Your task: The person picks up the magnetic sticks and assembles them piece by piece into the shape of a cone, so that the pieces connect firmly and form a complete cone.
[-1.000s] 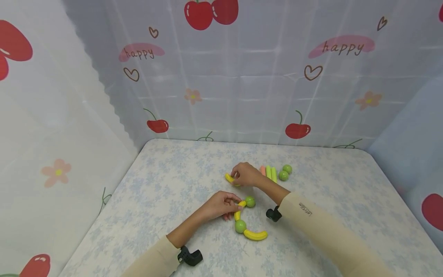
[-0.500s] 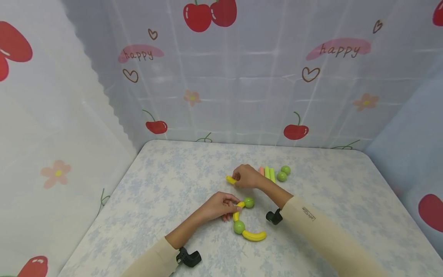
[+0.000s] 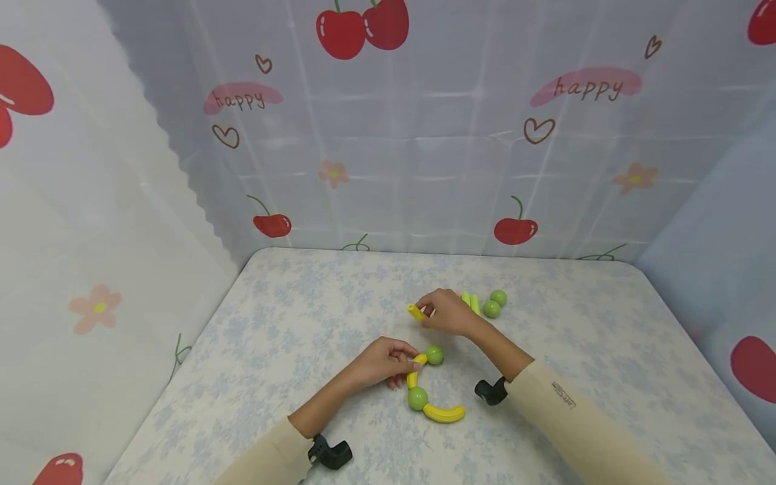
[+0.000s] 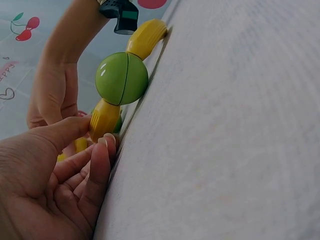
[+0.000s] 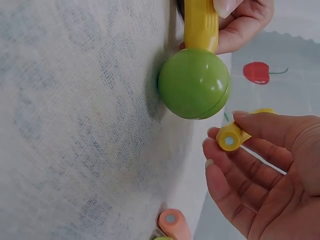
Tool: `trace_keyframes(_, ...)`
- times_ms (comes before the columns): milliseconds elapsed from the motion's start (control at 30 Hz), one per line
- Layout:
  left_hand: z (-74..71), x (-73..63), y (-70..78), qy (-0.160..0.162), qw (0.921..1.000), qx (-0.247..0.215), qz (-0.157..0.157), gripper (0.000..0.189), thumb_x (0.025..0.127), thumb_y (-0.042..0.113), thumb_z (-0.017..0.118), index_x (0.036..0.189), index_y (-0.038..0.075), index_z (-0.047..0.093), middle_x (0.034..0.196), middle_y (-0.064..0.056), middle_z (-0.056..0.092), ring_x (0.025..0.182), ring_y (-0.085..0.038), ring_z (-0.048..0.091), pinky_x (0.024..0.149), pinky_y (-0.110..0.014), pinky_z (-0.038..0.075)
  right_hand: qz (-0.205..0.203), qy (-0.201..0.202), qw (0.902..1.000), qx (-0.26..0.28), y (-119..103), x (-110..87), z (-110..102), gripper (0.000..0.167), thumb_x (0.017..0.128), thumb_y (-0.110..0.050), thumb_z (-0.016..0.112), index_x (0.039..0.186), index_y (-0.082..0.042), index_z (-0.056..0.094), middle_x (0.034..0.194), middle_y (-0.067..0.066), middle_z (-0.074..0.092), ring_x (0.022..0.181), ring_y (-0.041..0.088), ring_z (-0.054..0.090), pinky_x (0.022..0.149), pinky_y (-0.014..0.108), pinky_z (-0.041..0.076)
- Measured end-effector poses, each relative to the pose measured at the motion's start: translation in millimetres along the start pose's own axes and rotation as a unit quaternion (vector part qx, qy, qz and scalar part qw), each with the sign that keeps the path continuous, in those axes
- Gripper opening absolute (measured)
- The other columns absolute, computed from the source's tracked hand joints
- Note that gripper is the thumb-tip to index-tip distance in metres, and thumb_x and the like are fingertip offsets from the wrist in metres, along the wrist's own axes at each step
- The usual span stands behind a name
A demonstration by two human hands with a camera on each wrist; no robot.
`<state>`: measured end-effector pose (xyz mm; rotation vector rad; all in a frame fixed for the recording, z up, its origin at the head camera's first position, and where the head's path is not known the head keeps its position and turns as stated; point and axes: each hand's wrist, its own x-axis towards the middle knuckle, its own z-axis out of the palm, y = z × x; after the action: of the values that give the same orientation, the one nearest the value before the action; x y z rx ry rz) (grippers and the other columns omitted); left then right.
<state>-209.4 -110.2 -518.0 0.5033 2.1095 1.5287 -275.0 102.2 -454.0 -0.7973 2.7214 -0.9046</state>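
Observation:
My left hand (image 3: 383,361) pinches a curved yellow magnetic rod (image 4: 104,120) between thumb and fingers, low at the tabletop. That rod links two green balls, one at its far end (image 3: 434,355) and one at its near end (image 3: 417,398). From the near ball a second curved yellow rod (image 3: 444,413) extends to the right, so the pieces form an open arc. Farther back, my right hand (image 3: 447,312) pinches another curved yellow rod (image 5: 230,138); a round silvery end faces the right wrist camera. This rod is apart from the far ball.
Behind the right hand lie two light green rods (image 3: 475,303), with two loose green balls (image 3: 495,303) beside them. A salmon rod (image 5: 175,225) shows low in the right wrist view. Printed curtains (image 3: 388,148) stand behind and beside the patterned table (image 3: 303,289).
My right hand has moved to the right with its yellow rod, now covering most of the salmon rod in the head view. My left hand keeps its hold on the joined pieces.

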Motion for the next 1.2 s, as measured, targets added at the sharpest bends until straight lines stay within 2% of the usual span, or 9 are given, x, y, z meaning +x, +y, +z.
trace_keyframes(200, 1.2, 1.7, -2.4, 0.007, 1.0000, 0.005, -0.003, 0.025, 0.094, 0.026, 0.076, 0.114, 0.012, 0.075, 0.073, -0.008, 0.069, 0.052, -0.015, 0.061, 0.048, -0.027, 0.054, -0.010, 0.032, 0.9994, -0.010, 0, -17.3, -2, 0.022, 0.084, -0.005, 0.082, 0.105, -0.003, 0.077, 0.090, 0.006, 0.074, 0.080, 0.019, 0.068, 0.067, 0.033, 0.057)
trace_keyframes(400, 1.5, 1.0, -2.7, 0.010, 0.9999, 0.003, -0.005, 0.026, 0.093, 0.026, 0.076, 0.114, 0.011, 0.074, 0.073, -0.008, 0.070, 0.052, -0.015, 0.061, 0.047, -0.027, 0.054, 0.006, 0.057, 0.9984, -0.004, 1, -34.6, -3, 0.018, 0.083, -0.009, 0.085, 0.099, -0.006, 0.076, 0.084, 0.001, 0.072, 0.074, 0.015, 0.064, 0.065, 0.031, 0.055)
trace_keyframes(633, 0.9, 1.2, -1.8, 0.009, 0.9999, 0.007, -0.002, 0.025, 0.094, 0.026, 0.076, 0.114, 0.012, 0.074, 0.073, -0.008, 0.070, 0.052, -0.015, 0.061, 0.047, -0.027, 0.054, 0.030, 0.085, 0.9959, 0.001, 2, -54.7, -7, 0.019, 0.082, -0.013, 0.086, 0.097, -0.007, 0.075, 0.085, -0.001, 0.070, 0.075, 0.014, 0.063, 0.066, 0.031, 0.055)
trace_keyframes(1033, 1.3, 0.4, -0.9, 0.016, 0.9998, 0.008, -0.005, 0.022, 0.094, 0.025, 0.076, 0.112, 0.013, 0.074, 0.072, -0.008, 0.068, 0.053, -0.016, 0.061, 0.047, -0.028, 0.053, 0.059, 0.076, 0.9953, -0.008, 12, -79.7, -2, 0.016, 0.084, -0.009, 0.084, 0.095, -0.006, 0.074, 0.081, -0.001, 0.068, 0.070, 0.012, 0.060, 0.060, 0.029, 0.052)
trace_keyframes(1200, 1.1, 0.2, -0.6, 0.021, 0.9997, 0.005, -0.006, 0.021, 0.094, 0.024, 0.075, 0.112, 0.012, 0.074, 0.072, -0.007, 0.068, 0.053, -0.016, 0.061, 0.047, -0.027, 0.053, 0.090, 0.062, 0.9938, -0.020, 15, -86.3, 1, 0.012, 0.085, -0.012, 0.084, 0.092, -0.008, 0.074, 0.079, -0.002, 0.065, 0.067, 0.011, 0.057, 0.056, 0.029, 0.048)
